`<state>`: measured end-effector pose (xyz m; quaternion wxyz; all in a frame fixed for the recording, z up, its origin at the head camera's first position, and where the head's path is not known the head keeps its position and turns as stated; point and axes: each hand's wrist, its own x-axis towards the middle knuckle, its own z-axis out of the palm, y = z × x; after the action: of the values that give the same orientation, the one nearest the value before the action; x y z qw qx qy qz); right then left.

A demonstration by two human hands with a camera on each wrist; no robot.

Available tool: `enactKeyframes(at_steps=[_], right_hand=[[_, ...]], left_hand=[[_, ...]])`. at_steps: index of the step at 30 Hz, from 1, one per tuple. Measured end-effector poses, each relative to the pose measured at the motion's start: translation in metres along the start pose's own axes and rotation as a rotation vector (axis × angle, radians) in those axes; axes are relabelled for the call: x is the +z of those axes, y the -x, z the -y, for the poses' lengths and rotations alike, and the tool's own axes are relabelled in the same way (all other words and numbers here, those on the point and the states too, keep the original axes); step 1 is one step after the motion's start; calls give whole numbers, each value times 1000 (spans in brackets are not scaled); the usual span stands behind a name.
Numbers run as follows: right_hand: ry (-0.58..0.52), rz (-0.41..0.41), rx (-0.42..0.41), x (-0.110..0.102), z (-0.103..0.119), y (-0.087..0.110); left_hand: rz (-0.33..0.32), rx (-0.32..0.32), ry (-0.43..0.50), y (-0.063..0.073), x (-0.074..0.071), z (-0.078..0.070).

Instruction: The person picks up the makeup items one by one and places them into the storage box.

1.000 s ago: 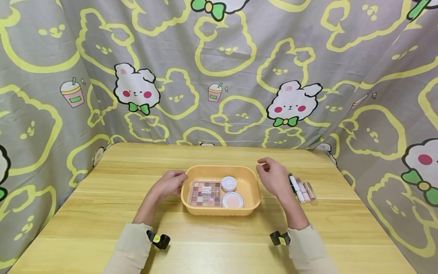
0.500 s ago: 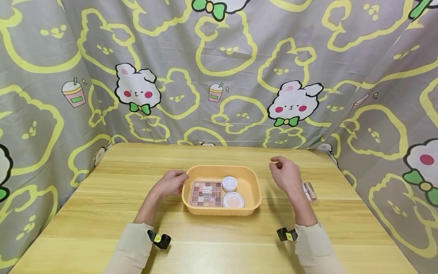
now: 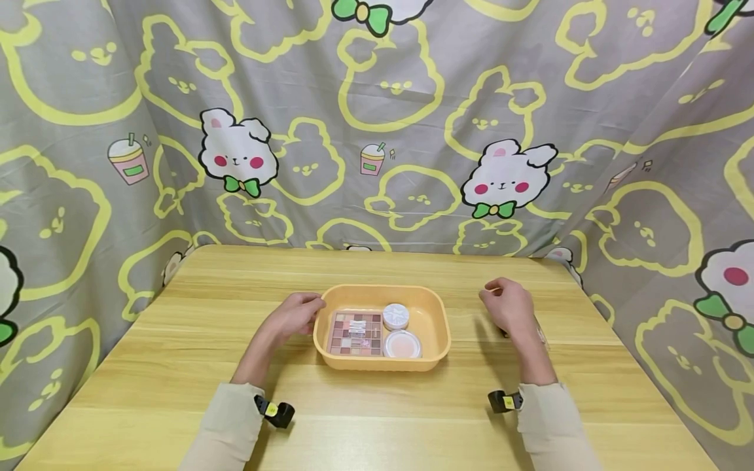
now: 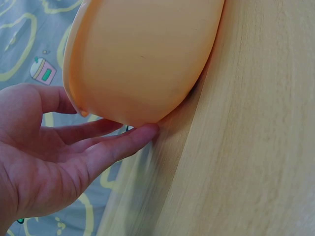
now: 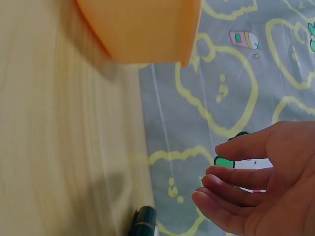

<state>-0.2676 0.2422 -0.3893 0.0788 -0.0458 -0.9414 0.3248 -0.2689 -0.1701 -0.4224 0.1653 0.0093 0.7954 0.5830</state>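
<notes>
A yellow-orange plastic basket (image 3: 436, 361) stands mid-table. It contains an eyeshadow palette (image 3: 355, 335) on the left and two round compacts (image 3: 402, 344) beside it. My left hand (image 3: 294, 314) holds the basket's left end. In the left wrist view, the thumb (image 4: 130, 141) lies along the outer wall and the index finger reaches behind the rim. To the basket's right, my right hand (image 3: 510, 307) hovers above the table, loosely bent fingers holding nothing. It hides most of the slim cosmetic tubes; one dark tube end (image 5: 144, 220) shows below it in the right wrist view.
A wooden table (image 3: 377, 418) carries everything. Grey curtains (image 3: 318, 78) with yellow outlines and white rabbits hang behind it and at both sides. Each wrist wears a small black camera (image 3: 275, 412) near the sleeve cuff.
My right hand has moved rightward from beside the basket's rim, over the slim tubes, and now covers most of them. My left hand and the basket have stayed in place.
</notes>
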Motion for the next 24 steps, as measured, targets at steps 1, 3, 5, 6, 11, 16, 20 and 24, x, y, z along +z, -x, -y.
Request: enactKeyframes(at_steps=[1, 3, 5, 6, 11, 16, 20, 24], right_hand=[[8, 3, 4, 0, -2, -1], [20, 0, 7, 1, -7, -1], [23, -16, 9, 1, -11, -2], [26, -28, 8, 2, -13, -3], [21, -72, 17, 5, -20, -5], [66, -78, 21, 6, -28, -5], [106, -37, 27, 6, -32, -4], [127, 5, 42, 6, -35, -5]], left_hand=[[0, 1, 1, 0, 0, 0], [0, 2, 0, 0, 0, 0], [3, 4, 1, 0, 0, 0], [3, 4, 3, -1, 0, 0], [-3, 0, 2, -3, 0, 3], [-13, -6, 2, -4, -1, 3], [-10, -5, 0, -4, -2, 3], [-7, -3, -6, -3, -2, 3]])
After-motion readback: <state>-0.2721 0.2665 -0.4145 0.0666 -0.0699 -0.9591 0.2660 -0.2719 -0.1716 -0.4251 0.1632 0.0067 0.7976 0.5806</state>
